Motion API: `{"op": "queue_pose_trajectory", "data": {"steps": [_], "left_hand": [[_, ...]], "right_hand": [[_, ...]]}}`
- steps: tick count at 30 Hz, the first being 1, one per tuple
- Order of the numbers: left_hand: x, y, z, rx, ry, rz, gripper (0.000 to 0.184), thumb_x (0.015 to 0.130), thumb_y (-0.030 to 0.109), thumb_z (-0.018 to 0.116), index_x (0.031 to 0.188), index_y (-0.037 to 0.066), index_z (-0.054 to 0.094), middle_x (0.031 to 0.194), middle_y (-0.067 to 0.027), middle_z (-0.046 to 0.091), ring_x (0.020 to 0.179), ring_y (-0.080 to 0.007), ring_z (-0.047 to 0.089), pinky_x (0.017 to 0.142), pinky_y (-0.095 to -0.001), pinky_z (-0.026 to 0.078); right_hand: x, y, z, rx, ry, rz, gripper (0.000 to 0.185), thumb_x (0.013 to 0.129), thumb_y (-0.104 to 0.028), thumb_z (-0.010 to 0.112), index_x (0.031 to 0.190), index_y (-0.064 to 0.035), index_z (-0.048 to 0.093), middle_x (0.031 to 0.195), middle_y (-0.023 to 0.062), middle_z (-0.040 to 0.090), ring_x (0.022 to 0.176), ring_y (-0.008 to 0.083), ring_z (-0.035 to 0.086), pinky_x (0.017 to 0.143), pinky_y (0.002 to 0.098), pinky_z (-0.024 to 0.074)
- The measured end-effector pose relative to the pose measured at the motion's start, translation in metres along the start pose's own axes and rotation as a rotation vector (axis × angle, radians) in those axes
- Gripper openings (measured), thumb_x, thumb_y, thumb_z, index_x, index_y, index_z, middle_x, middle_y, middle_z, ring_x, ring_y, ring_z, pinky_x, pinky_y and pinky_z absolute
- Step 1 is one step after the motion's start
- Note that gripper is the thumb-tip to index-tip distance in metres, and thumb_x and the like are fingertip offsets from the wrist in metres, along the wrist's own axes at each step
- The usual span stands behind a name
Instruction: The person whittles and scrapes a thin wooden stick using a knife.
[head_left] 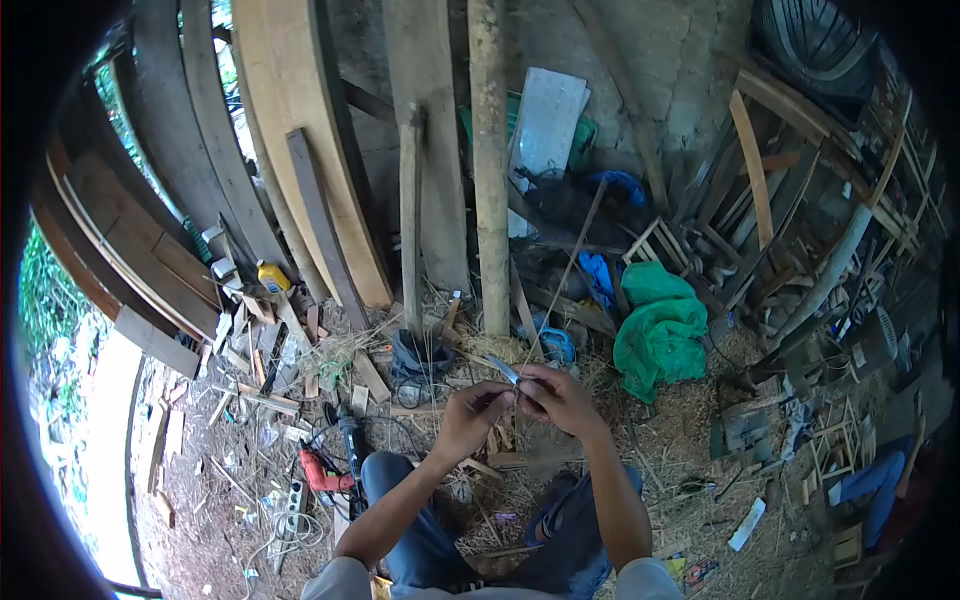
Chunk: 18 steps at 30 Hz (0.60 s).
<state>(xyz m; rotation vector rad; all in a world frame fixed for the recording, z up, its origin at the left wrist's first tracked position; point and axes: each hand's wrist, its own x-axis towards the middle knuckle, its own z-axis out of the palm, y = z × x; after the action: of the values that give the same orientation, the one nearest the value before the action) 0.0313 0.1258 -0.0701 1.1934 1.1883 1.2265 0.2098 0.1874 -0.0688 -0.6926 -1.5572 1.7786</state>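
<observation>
My right hand (556, 400) is closed around a knife, and its short pale blade (504, 370) points up and to the left. Just beside it, my left hand (474, 414) is closed, thumb and fingers pinched together near the blade. A long thin strip (568, 270), like split bamboo or cane, slants up and right from between the hands. What exactly the left fingers hold is too small to be certain, but the strip's lower end meets them. Both hands are in front of my bent knees.
A red power drill (322, 470) and a power strip (292, 510) with cords lie at left. Planks (290, 150) and a bamboo pole (490, 160) lean ahead. A green sack (660, 330) sits right, near piled wood. Shavings and offcuts cover the ground. Another person's leg (880, 490) shows far right.
</observation>
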Motion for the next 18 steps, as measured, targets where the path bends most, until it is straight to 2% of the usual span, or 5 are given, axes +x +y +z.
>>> {"op": "queue_pose_trajectory", "data": {"steps": [4,7,9,15,18], "left_hand": [[0.03,-0.029,-0.004,0.162,-0.047,-0.016,0.017,0.089,0.011,0.065,0.1,-0.002,0.066,0.073,-0.0038,0.061,0.061,-0.0061,0.05,0.056,-0.0243,0.041],[0.043,-0.052,-0.008,0.179,-0.088,-0.046,0.016,0.089,0.01,0.065,0.098,-0.003,0.065,0.072,-0.0032,0.061,0.061,-0.0059,0.049,0.056,-0.025,0.041],[0.049,-0.061,-0.011,0.168,-0.078,-0.046,0.015,0.088,0.009,0.065,0.098,-0.003,0.066,0.072,-0.0029,0.061,0.061,-0.0059,0.05,0.056,-0.0248,0.042],[0.044,-0.067,-0.028,0.185,-0.053,-0.087,0.015,0.088,0.011,0.067,0.097,0.0,0.067,0.074,-0.003,0.063,0.064,-0.0062,0.053,0.058,-0.0236,0.043],[0.034,-0.07,-0.033,0.144,-0.12,-0.146,0.016,0.088,0.013,0.067,0.097,0.001,0.067,0.075,-0.0033,0.064,0.065,-0.0062,0.055,0.058,-0.0233,0.044]], "right_hand": [[0.013,0.041,-0.017,0.086,0.056,0.106,0.025,0.098,-0.01,0.05,0.12,0.0006,0.056,0.067,-0.0006,0.051,0.055,0.005,0.043,0.048,0.0208,0.0324],[0.022,0.066,-0.021,0.144,0.129,0.069,0.022,0.096,-0.009,0.053,0.114,0.0012,0.06,0.068,-0.0009,0.051,0.056,0.0045,0.043,0.048,0.0197,0.0315],[0.022,0.075,-0.017,0.232,0.272,0.195,0.018,0.096,-0.009,0.054,0.108,0.0012,0.062,0.066,-0.0014,0.051,0.054,0.0044,0.042,0.046,0.0201,0.0305],[0.039,0.08,-0.02,0.13,0.3,0.329,0.018,0.094,-0.014,0.057,0.103,0.0004,0.064,0.065,-0.0003,0.051,0.048,0.0047,0.038,0.043,0.0216,0.0285],[0.04,0.072,-0.05,0.204,0.49,0.215,0.02,0.095,-0.016,0.056,0.106,0.0001,0.063,0.064,-0.0012,0.048,0.047,0.0042,0.035,0.042,0.0209,0.0268]]}}
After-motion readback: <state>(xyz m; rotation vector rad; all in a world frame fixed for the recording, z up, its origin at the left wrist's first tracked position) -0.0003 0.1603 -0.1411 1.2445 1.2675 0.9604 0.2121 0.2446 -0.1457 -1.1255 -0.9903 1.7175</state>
